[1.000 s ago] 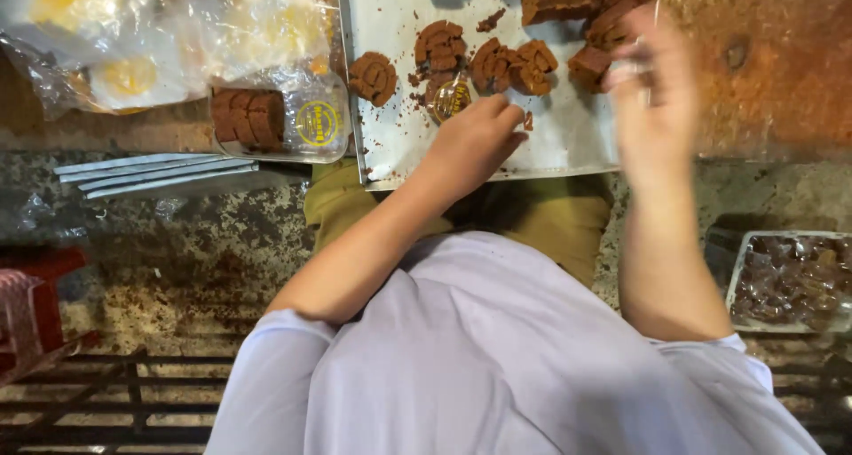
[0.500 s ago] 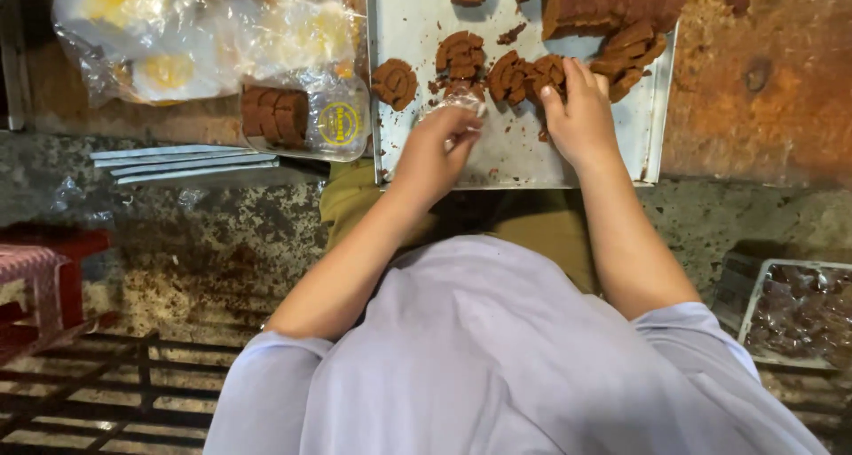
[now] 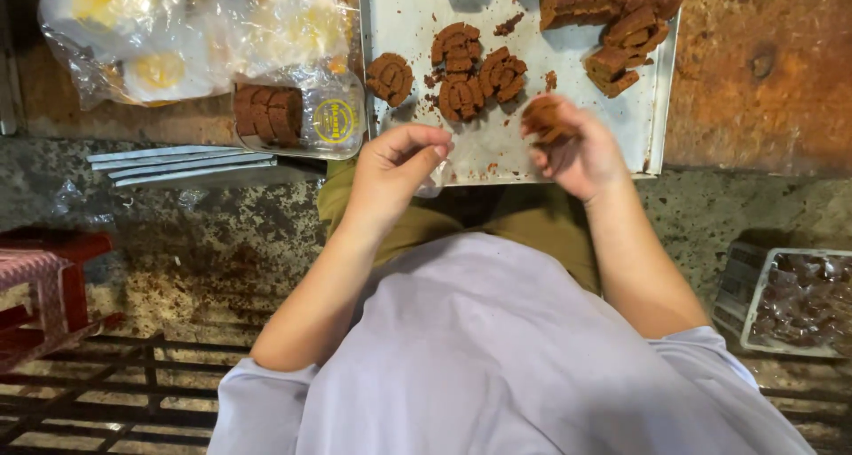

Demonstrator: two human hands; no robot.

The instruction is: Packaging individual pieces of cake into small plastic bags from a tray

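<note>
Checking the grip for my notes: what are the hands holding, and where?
The right hand pinches a brown slice by its lower edge. Left hand holds nothing clearly visible.

head camera, steep downward view, close

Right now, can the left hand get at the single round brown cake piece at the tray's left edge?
Probably yes. The left hand sits at the metal tray's near edge, just below the round brown cake piece, with only bare tray between them. It does seem to pinch a clear wrapper.
</note>
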